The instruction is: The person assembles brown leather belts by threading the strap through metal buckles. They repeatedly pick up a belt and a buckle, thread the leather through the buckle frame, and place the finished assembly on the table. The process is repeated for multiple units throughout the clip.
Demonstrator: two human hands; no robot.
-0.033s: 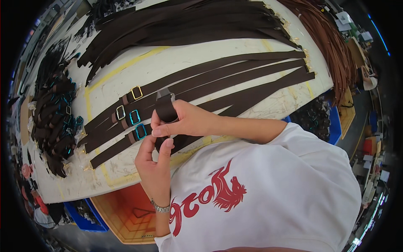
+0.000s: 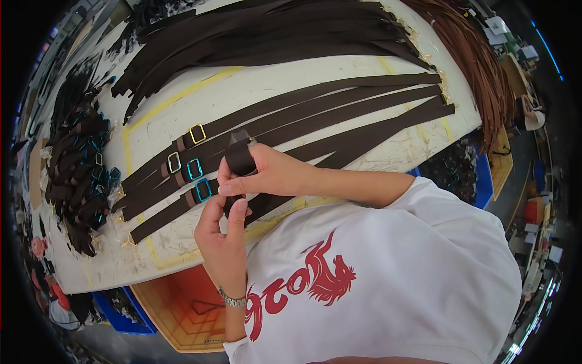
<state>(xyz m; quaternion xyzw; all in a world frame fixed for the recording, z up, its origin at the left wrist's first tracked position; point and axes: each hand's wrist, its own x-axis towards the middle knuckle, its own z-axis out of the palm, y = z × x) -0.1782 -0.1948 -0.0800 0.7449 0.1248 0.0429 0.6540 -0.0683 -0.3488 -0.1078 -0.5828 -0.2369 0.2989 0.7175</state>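
The one piece of lettering large enough to read is a red print [image 2: 316,267] on the front of the person's white shirt [image 2: 418,261]. Its bold, brush-like characters climb aslant from beside the left forearm [image 2: 235,324] toward the middle of the chest. The lowest character runs right up to that forearm; whether it continues behind cannot be told. A horse's head [image 2: 339,276] with a flowing mane, in the same red, stands at the right of the lettering. Pale papers or packets [image 2: 498,25] near the right rim are too small and blurred to read, as is any marking on the dark strap [image 2: 241,159] in the right hand [image 2: 265,173].
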